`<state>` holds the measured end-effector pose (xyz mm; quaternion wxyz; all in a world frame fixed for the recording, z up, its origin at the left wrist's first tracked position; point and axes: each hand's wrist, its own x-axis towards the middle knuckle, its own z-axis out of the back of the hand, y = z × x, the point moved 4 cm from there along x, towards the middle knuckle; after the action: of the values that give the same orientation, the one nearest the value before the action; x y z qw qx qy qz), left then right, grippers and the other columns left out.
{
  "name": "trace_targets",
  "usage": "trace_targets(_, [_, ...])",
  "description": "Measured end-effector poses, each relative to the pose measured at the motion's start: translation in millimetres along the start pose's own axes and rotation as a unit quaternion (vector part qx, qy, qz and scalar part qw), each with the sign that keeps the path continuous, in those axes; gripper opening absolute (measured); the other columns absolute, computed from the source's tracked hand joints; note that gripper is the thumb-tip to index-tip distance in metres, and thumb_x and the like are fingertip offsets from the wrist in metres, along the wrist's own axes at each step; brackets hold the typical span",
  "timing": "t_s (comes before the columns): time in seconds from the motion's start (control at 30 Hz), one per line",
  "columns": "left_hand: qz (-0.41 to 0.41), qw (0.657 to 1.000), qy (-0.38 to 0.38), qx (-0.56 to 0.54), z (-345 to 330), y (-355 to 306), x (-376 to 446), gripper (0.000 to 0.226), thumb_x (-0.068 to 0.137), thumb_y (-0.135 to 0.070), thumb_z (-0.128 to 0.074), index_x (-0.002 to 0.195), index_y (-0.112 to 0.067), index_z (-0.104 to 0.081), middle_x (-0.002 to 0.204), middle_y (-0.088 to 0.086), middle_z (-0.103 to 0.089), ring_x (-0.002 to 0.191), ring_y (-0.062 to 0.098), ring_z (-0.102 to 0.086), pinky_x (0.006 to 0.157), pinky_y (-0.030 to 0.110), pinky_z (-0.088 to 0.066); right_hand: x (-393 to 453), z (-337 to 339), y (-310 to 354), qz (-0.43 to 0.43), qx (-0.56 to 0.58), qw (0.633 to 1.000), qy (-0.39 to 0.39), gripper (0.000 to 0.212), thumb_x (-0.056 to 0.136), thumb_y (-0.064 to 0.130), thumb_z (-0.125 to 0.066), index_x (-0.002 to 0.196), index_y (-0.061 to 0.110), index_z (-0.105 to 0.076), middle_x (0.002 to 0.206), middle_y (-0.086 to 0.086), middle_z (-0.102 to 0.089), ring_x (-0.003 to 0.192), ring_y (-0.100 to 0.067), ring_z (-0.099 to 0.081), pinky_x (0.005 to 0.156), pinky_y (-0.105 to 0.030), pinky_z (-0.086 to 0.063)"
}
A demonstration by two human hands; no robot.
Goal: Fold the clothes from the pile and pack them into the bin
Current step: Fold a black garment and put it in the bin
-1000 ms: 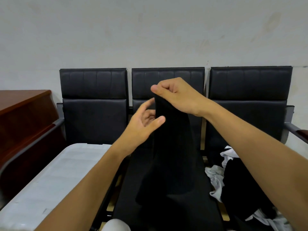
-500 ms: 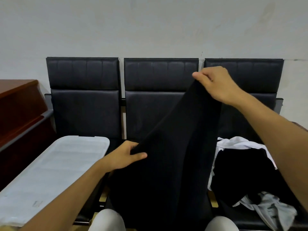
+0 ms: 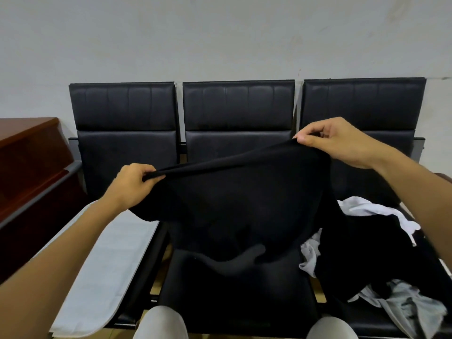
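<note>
A black garment (image 3: 234,206) hangs stretched in the air over the middle seat (image 3: 234,297) of a black three-seat bench. My left hand (image 3: 133,184) pinches its left top corner and my right hand (image 3: 337,140) pinches its right top corner, a little higher. The garment's lower part droops onto the middle seat. The pile of black, white and grey clothes (image 3: 381,253) lies on the right seat. A white bin lid (image 3: 97,272) covers the left seat; the bin under it is hidden.
The bench backrests (image 3: 238,118) stand against a pale wall. A reddish-brown wooden desk (image 3: 31,172) with a grey edge is at the left. My knees in light trousers (image 3: 161,324) show at the bottom edge, close to the middle seat.
My hands have moved apart: the left one rose and went left, the right one dropped and went right. The black garment, bunched and hanging before, is now spread wide between them.
</note>
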<state>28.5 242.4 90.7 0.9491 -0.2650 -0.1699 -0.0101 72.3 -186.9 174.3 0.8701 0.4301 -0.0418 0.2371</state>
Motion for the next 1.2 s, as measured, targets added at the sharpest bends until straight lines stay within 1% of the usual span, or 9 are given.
trace_targets(0.1, [-0.006, 1.000, 0.029, 0.001, 12.7, 2.6, 0.2, 0.011, 0.090, -0.019, -0.070, 0.080, -0.017, -0.074, 0.076, 0.001, -0.071, 0.076, 0.016, -0.067, 0.076, 0.036, -0.056, -8.2, -14.0, -18.9, -0.074, 0.045, 0.990, 0.114, 0.016, 0.087, 0.019, -0.071, 0.100, 0.011, -0.076, 0.098, -0.014, -0.075, 0.084, -0.012, -0.064, 0.065, -0.017, -0.051])
trace_targets(0.2, [0.003, 0.979, 0.203, 0.034, 10.7, 7.8, -1.6, 0.010, 0.086, -0.018, -0.074, 0.077, -0.023, -0.074, 0.073, -0.006, -0.072, 0.073, 0.009, -0.069, 0.071, 0.023, -0.053, -16.0, -26.1, -43.7, -0.111, -0.031, 0.969, 0.217, 0.009, 0.090, 0.019, -0.070, 0.092, 0.013, -0.077, 0.081, -0.022, -0.065, 0.075, -0.015, -0.057, 0.065, -0.020, -0.050])
trace_targets(0.3, [0.016, 0.959, 0.270, 0.082, 2.6, 16.2, 8.3, 0.005, 0.086, -0.022, -0.074, 0.082, -0.025, -0.074, 0.080, -0.007, -0.073, 0.076, 0.009, -0.070, 0.069, 0.019, -0.054, -6.0, -32.5, -72.2, -0.137, -0.046, 0.972, 0.186, 0.011, 0.094, 0.018, -0.066, 0.092, 0.015, -0.076, 0.075, -0.015, -0.055, 0.069, -0.012, -0.051, 0.064, -0.020, -0.050])
trace_targets(0.53, [0.020, 0.978, 0.140, 0.156, -18.0, 19.2, 72.7, 0.022, 0.089, -0.025, -0.072, 0.069, -0.030, -0.063, 0.076, 0.002, -0.068, 0.073, 0.022, -0.065, 0.070, 0.039, -0.054, 45.4, -44.8, -113.9, -0.154, 0.036, 0.987, -0.044, 0.011, 0.095, 0.003, -0.061, 0.087, 0.002, -0.067, 0.087, -0.014, -0.067, 0.080, -0.025, -0.072, 0.072, -0.031, -0.062])
trace_targets(0.67, [-0.034, 0.982, -0.020, 0.183, -2.3, 2.1, 105.5, 0.010, 0.090, -0.020, -0.067, 0.099, -0.018, -0.072, 0.093, 0.013, -0.071, 0.090, 0.040, -0.065, 0.077, 0.047, -0.054, 79.5, -28.6, -109.2, -0.099, 0.062, 0.973, -0.198, 0.011, 0.097, 0.003, -0.058, 0.102, 0.001, -0.068, 0.094, -0.013, -0.066, 0.077, -0.023, -0.067, 0.070, -0.021, -0.060])
trace_targets(0.77, [-0.078, 0.973, -0.132, 0.174, 22.6, -11.9, 117.5, 0.023, 0.085, -0.007, -0.065, 0.106, -0.015, -0.073, 0.089, 0.017, -0.073, 0.087, 0.044, -0.066, 0.074, 0.049, -0.053, 90.8, -10.8, -90.9, -0.028, 0.057, 0.966, -0.250, 0.012, 0.098, 0.008, -0.058, 0.100, 0.015, -0.069, 0.089, -0.001, -0.066, 0.079, -0.014, -0.066, 0.069, -0.016, -0.058])
trace_targets(0.87, [-0.094, 0.971, -0.144, 0.166, 30.3, -12.0, 110.6, 0.023, 0.084, -0.006, -0.066, 0.104, -0.015, -0.073, 0.084, 0.014, -0.073, 0.082, 0.042, -0.066, 0.073, 0.051, -0.055, 81.5, -10.9, -75.0, 0.012, 0.028, 0.969, -0.247, 0.012, 0.097, 0.014, -0.061, 0.100, 0.021, -0.070, 0.087, 0.010, -0.068, 0.074, 0.000, -0.064, 0.062, -0.010, -0.053])
trace_targets(1.07, [-0.059, 0.972, 0.001, 0.227, -32.1, 55.8, 27.0, 0.020, 0.081, -0.014, -0.068, 0.100, -0.022, -0.072, 0.093, 0.006, -0.074, 0.090, 0.035, -0.068, 0.072, 0.041, -0.054, 8.6, -93.2, -100.6, -0.008, 0.109, 0.988, -0.105, 0.018, 0.085, 0.003, -0.073, 0.087, 0.021, -0.074, 0.072, 0.012, -0.073, 0.064, 0.003, -0.062, 0.059, -0.012, -0.050])
trace_targets(1.2, [0.021, 0.911, 0.290, 0.293, -111.3, 142.2, -66.0, 0.029, 0.089, -0.041, -0.062, 0.116, -0.030, -0.062, 0.108, -0.001, -0.069, 0.101, 0.022, -0.064, 0.081, 0.033, -0.051, -58.7, -185.6, -155.2, -0.099, 0.071, 0.985, 0.125, 0.013, 0.084, 0.007, -0.076, 0.087, 0.019, -0.077, 0.081, 0.007, -0.076, 0.074, -0.002, -0.068, 0.068, -0.020, -0.053])
